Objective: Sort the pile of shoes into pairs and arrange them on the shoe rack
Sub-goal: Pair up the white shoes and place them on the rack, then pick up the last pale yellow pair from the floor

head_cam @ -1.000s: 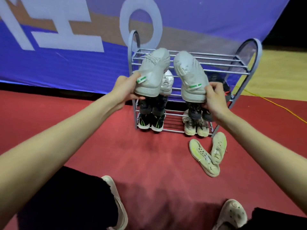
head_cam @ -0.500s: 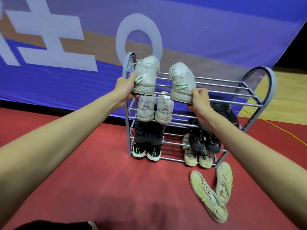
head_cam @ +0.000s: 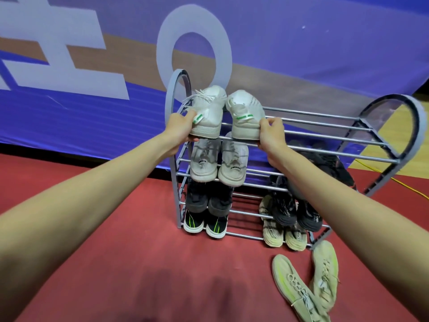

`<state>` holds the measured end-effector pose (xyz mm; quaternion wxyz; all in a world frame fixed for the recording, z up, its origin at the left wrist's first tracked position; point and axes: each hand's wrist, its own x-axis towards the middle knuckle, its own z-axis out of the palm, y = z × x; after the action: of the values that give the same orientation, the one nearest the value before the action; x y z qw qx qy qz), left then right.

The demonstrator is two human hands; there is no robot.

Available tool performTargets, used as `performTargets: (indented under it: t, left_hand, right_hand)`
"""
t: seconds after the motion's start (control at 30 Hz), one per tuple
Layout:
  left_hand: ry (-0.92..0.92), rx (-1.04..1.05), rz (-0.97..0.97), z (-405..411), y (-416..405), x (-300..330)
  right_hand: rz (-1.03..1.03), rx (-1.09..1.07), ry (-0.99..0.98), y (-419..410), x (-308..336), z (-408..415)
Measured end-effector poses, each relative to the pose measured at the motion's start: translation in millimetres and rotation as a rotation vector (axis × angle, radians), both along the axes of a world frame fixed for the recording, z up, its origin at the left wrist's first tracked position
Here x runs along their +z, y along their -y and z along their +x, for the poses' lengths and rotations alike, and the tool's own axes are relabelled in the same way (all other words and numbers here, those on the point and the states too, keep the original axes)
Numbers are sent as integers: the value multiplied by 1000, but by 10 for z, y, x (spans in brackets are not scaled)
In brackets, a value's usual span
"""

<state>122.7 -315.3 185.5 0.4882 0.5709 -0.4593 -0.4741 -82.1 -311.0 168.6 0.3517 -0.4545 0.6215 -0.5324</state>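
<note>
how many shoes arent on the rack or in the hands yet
2: both yellow-green shoes lie on the red floor to the right front of the rack, one angled left, the other overlapping it. None seem hidden.

- shoe rack (head_cam: 325,130): grey metal rods with a dull sheen; the arched end frames look painted and smooth.
- 2 white sneakers (head_cam: 210,112) on the top tier: smooth, leather-like uppers, ribbed rubber soles, woven laces.
- white pair (head_cam: 218,162) below: matt upper, scuffed grey.
- black shoes (head_cam: 284,210): matt knit cloth.
- yellowish shoes (head_cam: 299,289) on the floor: soft mesh fabric, matt.
- floor (head_cam: 116,252): red, matt, finely textured.
- banner (head_cam: 278,43): thin, smooth cloth or vinyl, slightly wrinkled.
</note>
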Motion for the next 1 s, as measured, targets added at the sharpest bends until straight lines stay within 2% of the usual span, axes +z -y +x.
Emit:
performTargets:
  t: [0.23,0.4,0.5,0.63,0.8,1.0]
  left_hand:
    - [38,8,63,-11,5,-4]
    - [39,28,88,-56,-134,50]
    - [120,56,47,-84,-275,54]
    - [299,121,-49,-165,-557,-38]
    - [360,194,-79,-294,-825,-330]
    - [391,14,63,-765,-1213,-1152]
  right_hand:
    - [29,11,-21,21,62,24]
    - [121,160,-16,-147,89,36]
    - [114,237,-19,-273,83,62]
    - [38,282,-103,-470,7,64]
    - [-60,248,-268,-804,-168,-121]
    - [150,249,-489,-1492,-889,-736]
